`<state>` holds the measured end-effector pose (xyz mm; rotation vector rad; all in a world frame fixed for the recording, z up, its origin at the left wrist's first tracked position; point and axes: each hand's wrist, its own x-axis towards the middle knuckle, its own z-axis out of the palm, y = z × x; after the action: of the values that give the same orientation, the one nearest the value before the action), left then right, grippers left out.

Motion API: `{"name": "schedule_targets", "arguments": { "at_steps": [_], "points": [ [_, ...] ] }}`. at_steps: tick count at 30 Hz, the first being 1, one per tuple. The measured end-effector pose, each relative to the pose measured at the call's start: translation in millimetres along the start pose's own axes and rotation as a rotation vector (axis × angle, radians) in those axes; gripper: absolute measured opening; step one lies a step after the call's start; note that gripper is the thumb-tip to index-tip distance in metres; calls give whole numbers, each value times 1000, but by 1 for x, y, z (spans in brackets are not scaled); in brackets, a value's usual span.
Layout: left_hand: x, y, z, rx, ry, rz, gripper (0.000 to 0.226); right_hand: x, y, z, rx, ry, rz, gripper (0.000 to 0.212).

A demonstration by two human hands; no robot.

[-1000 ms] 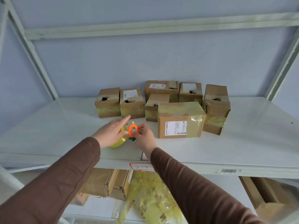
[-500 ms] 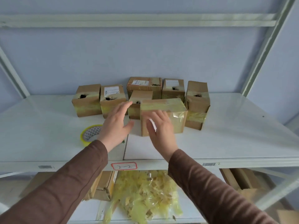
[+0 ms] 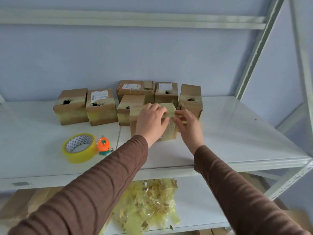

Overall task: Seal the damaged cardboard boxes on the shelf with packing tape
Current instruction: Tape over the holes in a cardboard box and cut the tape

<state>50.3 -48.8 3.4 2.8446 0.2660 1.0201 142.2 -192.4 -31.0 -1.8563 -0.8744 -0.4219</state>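
While my left hand (image 3: 151,123) lies over the front box (image 3: 135,122), fingers curled onto its top edge and holding it, my right hand (image 3: 188,126) pinches the loose tape end (image 3: 171,123) at the box's right front corner. Seen from the head camera, the only view I have, this box stands at the front of the group on the white shelf (image 3: 228,133), touching the small box behind it.

I judge the box light and fairly stiff: it is small brown cardboard, already glossy with yellowish tape, so the wrapped faces should be slick under my palm. Its corners and top edge are the firm places to hold; pressing mid-panel could dent it. The tape end looks thin, limp and sticky, likely to wrinkle or fold on itself, so it wants smoothing flat from the corner outward.

Behind stand 6 more boxes, several with dark torn holes, such as the leftmost box (image 3: 71,106); those should be held away from the weakened tears. The tape roll (image 3: 78,148) and orange cutter (image 3: 103,145) lie just beside each other at my left, apart from both hands.
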Motion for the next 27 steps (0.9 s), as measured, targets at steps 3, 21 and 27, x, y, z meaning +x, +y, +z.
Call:
{"name": "schedule_targets", "arguments": {
  "at_steps": [3,21,27],
  "points": [
    [-3,0,5,88,3,35,27,-3,1,1,-13,-10,-13,22],
    [-51,-57,-37,-830,-184,-624,59,-12,-10,-6,108,-208,105,43],
    [-61,-72,-62,-478,-321,-407,71,-16,-16,-31,-67,-332,-35,58]
  ]
}}
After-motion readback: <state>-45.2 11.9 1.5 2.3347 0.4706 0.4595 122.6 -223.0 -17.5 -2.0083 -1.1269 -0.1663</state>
